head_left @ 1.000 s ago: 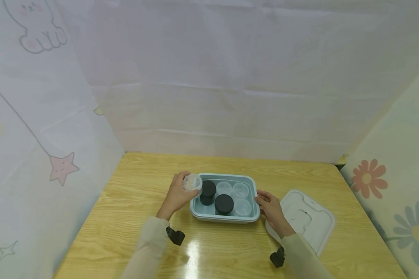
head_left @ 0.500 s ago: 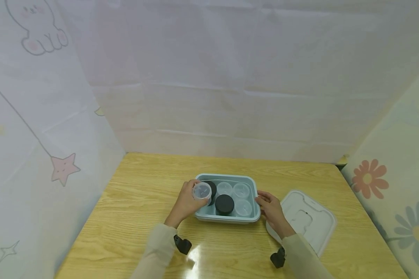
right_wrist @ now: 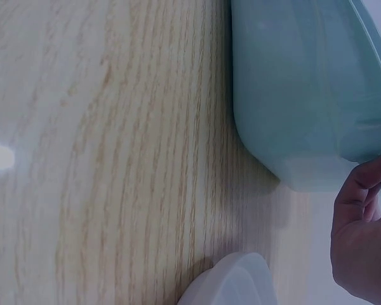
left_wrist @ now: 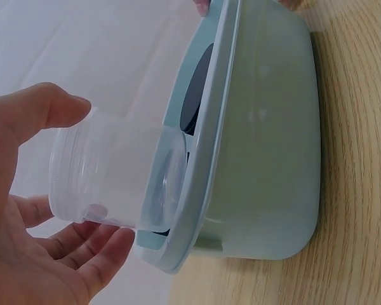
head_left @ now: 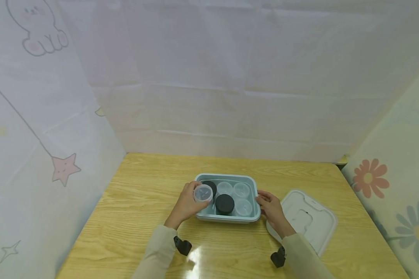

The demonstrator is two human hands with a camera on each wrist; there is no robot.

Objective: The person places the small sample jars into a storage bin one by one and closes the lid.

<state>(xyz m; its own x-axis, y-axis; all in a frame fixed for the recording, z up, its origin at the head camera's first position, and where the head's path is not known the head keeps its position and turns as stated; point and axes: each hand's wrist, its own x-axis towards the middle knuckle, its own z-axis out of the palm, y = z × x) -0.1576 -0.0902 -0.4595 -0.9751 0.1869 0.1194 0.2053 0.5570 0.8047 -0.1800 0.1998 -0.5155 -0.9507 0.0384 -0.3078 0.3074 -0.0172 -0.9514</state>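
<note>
My left hand holds a clear plastic jar between thumb and fingers, its round top tilted towards the head camera. In the left wrist view the far end of the jar overlaps the rim of a light blue bin. On the bin's right side, my right hand pinches the rim with thumb and fingers. Inside the bin, a black-lidded jar stands front and centre, and a second black-topped jar is partly hidden behind the held jar. Several clear jars fill the bin's right half.
A white lid lies on the wooden table to the right, partly under my right forearm. Patterned cloth walls stand behind the table and at both sides. Each wrist bears a small black camera mount.
My left hand has moved right and slightly down with the clear jar, from beside the bin's left edge to over its left end. My right hand stays at the rim.
</note>
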